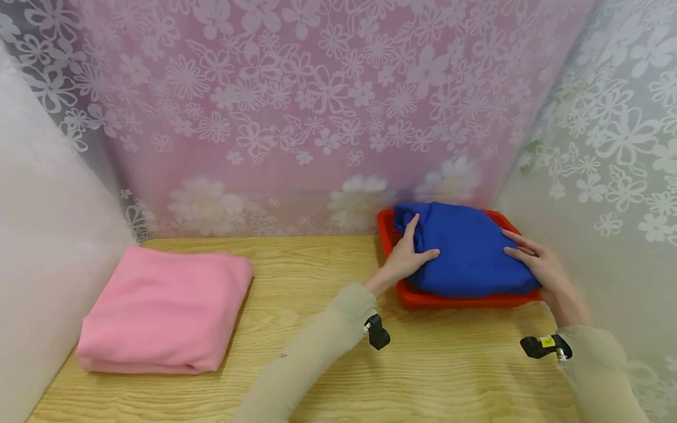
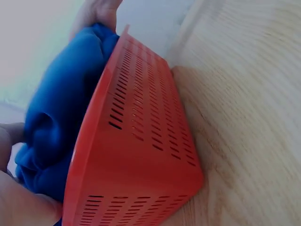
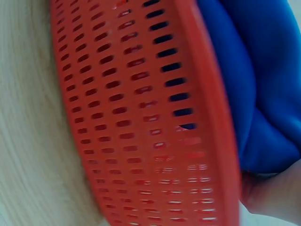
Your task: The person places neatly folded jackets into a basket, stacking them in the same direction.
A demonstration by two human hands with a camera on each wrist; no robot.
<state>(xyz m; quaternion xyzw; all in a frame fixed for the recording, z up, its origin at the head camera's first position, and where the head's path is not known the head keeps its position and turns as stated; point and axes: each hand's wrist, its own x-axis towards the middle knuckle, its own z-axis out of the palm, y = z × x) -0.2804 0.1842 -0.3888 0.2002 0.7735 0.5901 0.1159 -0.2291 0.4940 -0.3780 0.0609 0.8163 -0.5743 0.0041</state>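
A folded blue cloth [image 1: 465, 252] lies in a red plastic basket [image 1: 455, 302] at the right, bulging above the rim. My left hand [image 1: 404, 258] holds the cloth by its left end, where the folds bunch up, with the thumb on its near side. At the opposite end, my right hand [image 1: 547, 270] grips the cloth's right edge. In the left wrist view, the blue cloth [image 2: 59, 99] shows rolled folds beside my fingers. The right wrist view has part of my right hand [image 3: 275, 195] against the cloth, its fingertips hidden.
A folded pink cloth [image 1: 169, 311] lies at the left of the wooden table [image 1: 317, 329]. Floral curtains [image 1: 328, 106] hang behind and along both sides. The basket stands close to the right-hand curtain [image 1: 608, 247].
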